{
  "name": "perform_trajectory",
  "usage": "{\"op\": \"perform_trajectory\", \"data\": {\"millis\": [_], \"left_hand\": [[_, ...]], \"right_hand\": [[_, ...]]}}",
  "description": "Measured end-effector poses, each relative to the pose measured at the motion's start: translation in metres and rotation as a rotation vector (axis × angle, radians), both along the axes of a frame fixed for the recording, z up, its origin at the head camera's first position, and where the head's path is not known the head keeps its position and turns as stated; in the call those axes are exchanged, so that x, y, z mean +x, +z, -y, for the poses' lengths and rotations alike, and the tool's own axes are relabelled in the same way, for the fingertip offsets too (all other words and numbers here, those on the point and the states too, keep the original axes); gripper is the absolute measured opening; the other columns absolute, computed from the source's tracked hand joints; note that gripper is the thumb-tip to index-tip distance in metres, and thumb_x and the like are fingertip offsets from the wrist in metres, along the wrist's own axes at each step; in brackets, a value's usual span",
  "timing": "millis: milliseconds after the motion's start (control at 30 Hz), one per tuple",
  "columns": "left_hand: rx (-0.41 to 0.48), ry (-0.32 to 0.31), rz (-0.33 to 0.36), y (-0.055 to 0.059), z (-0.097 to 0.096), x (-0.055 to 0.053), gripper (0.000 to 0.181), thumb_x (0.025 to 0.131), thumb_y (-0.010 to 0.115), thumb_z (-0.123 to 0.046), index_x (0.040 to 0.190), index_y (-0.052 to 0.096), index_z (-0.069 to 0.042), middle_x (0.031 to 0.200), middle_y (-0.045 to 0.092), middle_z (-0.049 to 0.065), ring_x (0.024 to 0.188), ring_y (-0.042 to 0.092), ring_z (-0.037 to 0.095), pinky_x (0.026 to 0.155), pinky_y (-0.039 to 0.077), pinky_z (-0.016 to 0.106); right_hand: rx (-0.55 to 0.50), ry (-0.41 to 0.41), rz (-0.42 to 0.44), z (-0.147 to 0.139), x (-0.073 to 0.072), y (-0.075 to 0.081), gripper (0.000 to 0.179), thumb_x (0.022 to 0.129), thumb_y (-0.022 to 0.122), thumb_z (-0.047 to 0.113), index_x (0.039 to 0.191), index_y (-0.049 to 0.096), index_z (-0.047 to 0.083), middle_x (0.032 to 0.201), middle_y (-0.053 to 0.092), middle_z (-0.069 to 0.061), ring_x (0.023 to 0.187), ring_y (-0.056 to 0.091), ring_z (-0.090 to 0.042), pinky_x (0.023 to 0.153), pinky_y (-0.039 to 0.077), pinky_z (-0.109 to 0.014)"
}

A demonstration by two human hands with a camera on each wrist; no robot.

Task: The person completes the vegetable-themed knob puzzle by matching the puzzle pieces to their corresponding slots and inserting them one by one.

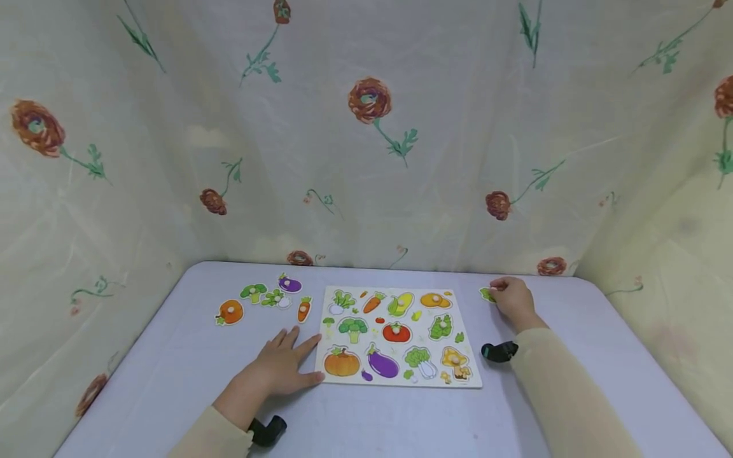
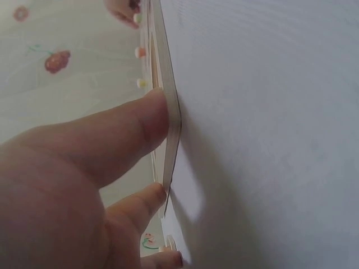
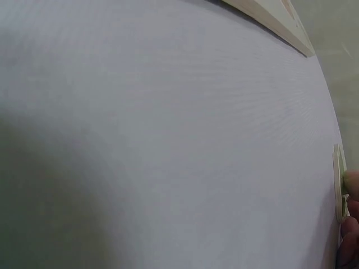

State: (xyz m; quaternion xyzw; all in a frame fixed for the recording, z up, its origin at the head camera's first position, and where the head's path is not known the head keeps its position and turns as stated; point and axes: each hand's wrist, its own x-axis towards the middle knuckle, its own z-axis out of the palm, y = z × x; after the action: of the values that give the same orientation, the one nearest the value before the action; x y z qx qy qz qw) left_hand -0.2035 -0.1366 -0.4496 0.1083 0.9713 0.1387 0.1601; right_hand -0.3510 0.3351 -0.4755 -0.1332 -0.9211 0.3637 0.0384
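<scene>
A white wooden puzzle board [image 1: 395, 334] with vegetable pieces lies flat on the lilac table [image 1: 172, 375]. My left hand [image 1: 284, 364] rests flat beside it, straight fingers touching the board's left edge [image 2: 170, 112]; the fingers [image 2: 134, 123] press against that edge in the left wrist view. My right hand [image 1: 513, 299] is beyond the board's right side, fingers curled over a small green piece [image 1: 487, 294] on the table. In the right wrist view, fingertips [image 3: 351, 182] pinch the thin piece [image 3: 339, 179]; the board's corner [image 3: 275, 19] shows at the top.
Loose pieces lie left of the board: an orange one [image 1: 230, 312], broccoli [image 1: 253, 291], a radish [image 1: 276, 298], an eggplant [image 1: 289, 284] and a carrot [image 1: 304, 309]. Flowered cloth [image 1: 372, 159] walls the table on three sides.
</scene>
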Motion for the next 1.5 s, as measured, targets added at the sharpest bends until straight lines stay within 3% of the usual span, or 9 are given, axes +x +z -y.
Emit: {"op": "perform_trajectory", "data": {"millis": [433, 667, 967, 1200, 1500], "left_hand": [[0.000, 0.002, 0.000, -0.002, 0.000, -0.002, 0.080, 0.089, 0.065, -0.060, 0.156, 0.038, -0.025, 0.163, 0.021, 0.022, 0.149, 0.014, 0.047, 0.118, 0.015, 0.064], [0.014, 0.000, -0.023, -0.014, 0.002, -0.006, 0.082, 0.088, 0.064, -0.063, 0.156, 0.038, -0.026, 0.163, 0.021, 0.022, 0.149, 0.013, 0.047, 0.118, 0.014, 0.064], [-0.010, 0.010, 0.009, 0.001, -0.003, 0.000, 0.080, 0.088, 0.066, -0.058, 0.156, 0.039, -0.024, 0.163, 0.022, 0.023, 0.149, 0.014, 0.048, 0.117, 0.016, 0.065], [-0.017, 0.003, 0.001, 0.000, -0.003, -0.001, 0.080, 0.089, 0.066, -0.059, 0.155, 0.039, -0.024, 0.162, 0.022, 0.023, 0.149, 0.015, 0.048, 0.117, 0.017, 0.064], [-0.014, 0.011, -0.007, -0.005, -0.003, -0.001, 0.081, 0.089, 0.064, -0.062, 0.156, 0.038, -0.026, 0.163, 0.020, 0.022, 0.150, 0.012, 0.046, 0.118, 0.014, 0.063]], "right_hand": [[0.053, 0.054, -0.040, -0.006, 0.003, 0.005, 0.024, 0.100, 0.058, 0.013, 0.114, 0.065, -0.006, 0.108, 0.064, -0.023, 0.095, 0.057, -0.033, 0.080, 0.047, -0.042], [0.069, 0.117, -0.053, -0.006, 0.015, 0.014, 0.021, 0.102, 0.058, 0.013, 0.113, 0.064, -0.004, 0.109, 0.063, -0.022, 0.095, 0.056, -0.033, 0.081, 0.047, -0.043], [0.120, 0.215, -0.186, 0.005, 0.039, 0.036, 0.022, 0.100, 0.064, 0.018, 0.108, 0.068, -0.001, 0.098, 0.067, -0.016, 0.086, 0.056, -0.029, 0.068, 0.044, -0.034], [0.131, 0.266, -0.197, 0.026, 0.063, 0.048, 0.020, 0.098, 0.067, 0.017, 0.108, 0.069, 0.000, 0.096, 0.063, -0.012, 0.085, 0.052, -0.026, 0.066, 0.045, -0.033], [0.106, 0.374, -0.248, 0.058, 0.088, 0.049, 0.015, 0.094, 0.071, 0.014, 0.103, 0.070, 0.002, 0.093, 0.064, -0.008, 0.087, 0.053, -0.024, 0.071, 0.047, -0.034]]}}
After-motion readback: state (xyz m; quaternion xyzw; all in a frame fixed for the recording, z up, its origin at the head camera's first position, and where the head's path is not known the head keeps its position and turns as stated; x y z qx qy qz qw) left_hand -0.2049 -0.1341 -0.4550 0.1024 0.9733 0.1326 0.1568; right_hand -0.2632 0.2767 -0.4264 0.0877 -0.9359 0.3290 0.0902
